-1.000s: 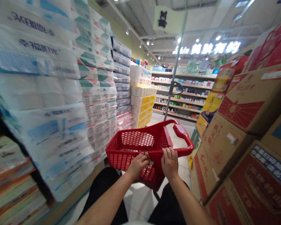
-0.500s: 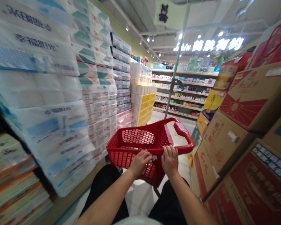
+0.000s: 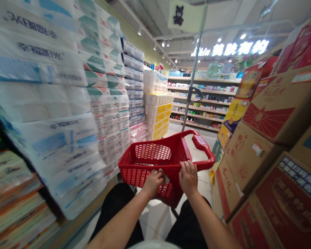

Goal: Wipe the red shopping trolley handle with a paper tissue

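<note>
Red latticed-plastic shopping cart (image 3: 174, 186) at lower centre is seemingly undergoing handwork, remainder unclear, right hand (image 3: 188, 178) clasping its rim, left hand (image 3: 153, 182) touching its side, grip impossible to tell.

Store interior with a pale tiled floor (image 3: 150, 224) and a yellow-green wall (image 3: 135, 33) high on the left. Across the far end, long shelves (image 3: 214, 81) hold rows of small packaged goods (image 3: 214, 89). Above them glows a white sign (image 3: 229, 49) with Chinese characters, and spotlights (image 3: 163, 44) shine from the grey ceiling (image 3: 220, 15).
</note>
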The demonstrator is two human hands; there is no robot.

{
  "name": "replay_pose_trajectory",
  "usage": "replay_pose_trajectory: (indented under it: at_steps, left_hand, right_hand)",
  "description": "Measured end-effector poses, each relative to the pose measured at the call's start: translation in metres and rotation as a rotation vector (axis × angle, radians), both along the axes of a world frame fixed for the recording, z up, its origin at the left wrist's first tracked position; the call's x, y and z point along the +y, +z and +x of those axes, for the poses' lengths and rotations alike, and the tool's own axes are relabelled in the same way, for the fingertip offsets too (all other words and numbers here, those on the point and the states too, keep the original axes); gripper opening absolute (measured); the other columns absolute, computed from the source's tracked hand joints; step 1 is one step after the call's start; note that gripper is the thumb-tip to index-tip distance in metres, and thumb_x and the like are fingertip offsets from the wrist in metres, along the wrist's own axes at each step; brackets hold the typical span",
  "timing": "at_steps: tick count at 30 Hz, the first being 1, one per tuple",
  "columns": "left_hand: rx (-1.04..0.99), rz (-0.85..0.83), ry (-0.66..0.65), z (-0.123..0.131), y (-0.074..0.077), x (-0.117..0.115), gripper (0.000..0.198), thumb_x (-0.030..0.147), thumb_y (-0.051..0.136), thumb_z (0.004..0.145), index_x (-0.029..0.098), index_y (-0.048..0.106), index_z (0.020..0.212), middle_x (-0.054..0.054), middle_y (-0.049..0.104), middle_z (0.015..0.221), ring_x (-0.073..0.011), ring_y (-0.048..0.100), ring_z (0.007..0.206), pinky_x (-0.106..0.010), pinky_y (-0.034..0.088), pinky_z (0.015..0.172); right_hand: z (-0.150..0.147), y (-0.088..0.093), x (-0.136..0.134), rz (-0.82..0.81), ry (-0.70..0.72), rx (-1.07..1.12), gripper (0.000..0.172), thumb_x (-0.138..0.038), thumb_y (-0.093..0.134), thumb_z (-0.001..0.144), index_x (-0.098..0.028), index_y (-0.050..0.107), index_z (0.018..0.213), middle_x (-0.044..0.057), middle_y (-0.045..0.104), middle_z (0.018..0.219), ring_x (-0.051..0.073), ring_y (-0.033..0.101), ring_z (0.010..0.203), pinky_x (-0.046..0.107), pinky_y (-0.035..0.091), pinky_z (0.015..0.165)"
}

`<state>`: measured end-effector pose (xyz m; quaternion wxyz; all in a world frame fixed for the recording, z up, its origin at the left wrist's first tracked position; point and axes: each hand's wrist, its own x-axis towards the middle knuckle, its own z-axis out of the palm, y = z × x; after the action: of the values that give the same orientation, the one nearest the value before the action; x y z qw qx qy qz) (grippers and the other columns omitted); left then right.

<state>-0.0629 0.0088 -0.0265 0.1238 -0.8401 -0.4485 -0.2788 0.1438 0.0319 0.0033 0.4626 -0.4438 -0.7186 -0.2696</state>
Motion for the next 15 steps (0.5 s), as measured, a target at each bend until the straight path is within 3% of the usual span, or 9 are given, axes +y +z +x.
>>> replay_pose_trajectory:
  at_steps: [6,11,15]
  left_hand:
    - [-0.042,0.007,0.005,-0.0018,0.0022,-0.0006,0.023,0.006,0.051,0.084,0.020,0.065,0.097,-0.006,0.061,0.106,-0.0201,0.050,0.101,-0.036,0.045,0.090]
    - [-0.022,-0.028,0.045,-0.0057,-0.0001,-0.0035,0.018,0.007,0.052,0.083,0.020,0.065,0.085,-0.006,0.063,0.097,-0.0202,0.051,0.094,-0.035,0.046,0.083]
    - [-0.085,-0.007,0.020,-0.0079,0.0011,-0.0045,0.026,0.003,0.049,0.083,0.020,0.065,0.095,-0.005,0.062,0.104,-0.0200,0.050,0.100,-0.035,0.046,0.088]
  right_hand:
    - [0.0005,-0.0003,0.0008,0.014,-0.005,-0.007,0.033,-0.015,0.045,0.089,-0.017,0.059,0.119,0.009,0.062,0.116,0.025,0.045,0.121,0.046,0.026,0.109]
    - [0.0000,0.0003,-0.0002,0.010,-0.007,-0.007,0.033,-0.016,0.045,0.088,-0.017,0.059,0.119,0.009,0.062,0.117,0.026,0.045,0.122,0.047,0.026,0.109]
    - [0.0002,0.0005,-0.0004,0.006,-0.006,-0.011,0.033,-0.016,0.045,0.089,-0.016,0.059,0.118,0.008,0.062,0.116,0.026,0.046,0.121,0.046,0.027,0.109]
